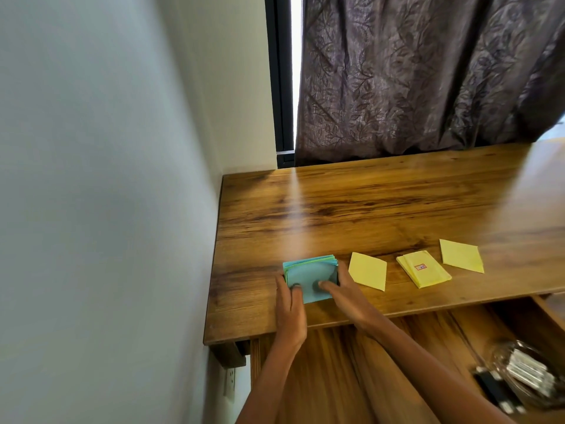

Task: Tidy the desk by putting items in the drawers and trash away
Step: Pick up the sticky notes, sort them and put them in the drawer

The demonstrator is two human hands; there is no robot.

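A stack of blue-green paper squares (308,270) lies near the front left of the wooden desk (367,203). My left hand (290,310) grips its left edge, thumb on top. My right hand (344,293) holds the right side, with the thumb pressed on the top sheet. To the right lie a yellow sheet (368,271), a yellow pad with a small red label (423,269) and another yellow sheet (461,256). Below the desk's right front edge an open drawer (489,328) shows.
Inside the drawer sits a clear bag of small items (519,374). A white wall (107,209) runs along the desk's left side, with a socket (230,382) low down. A dark patterned curtain (428,71) hangs behind the desk.
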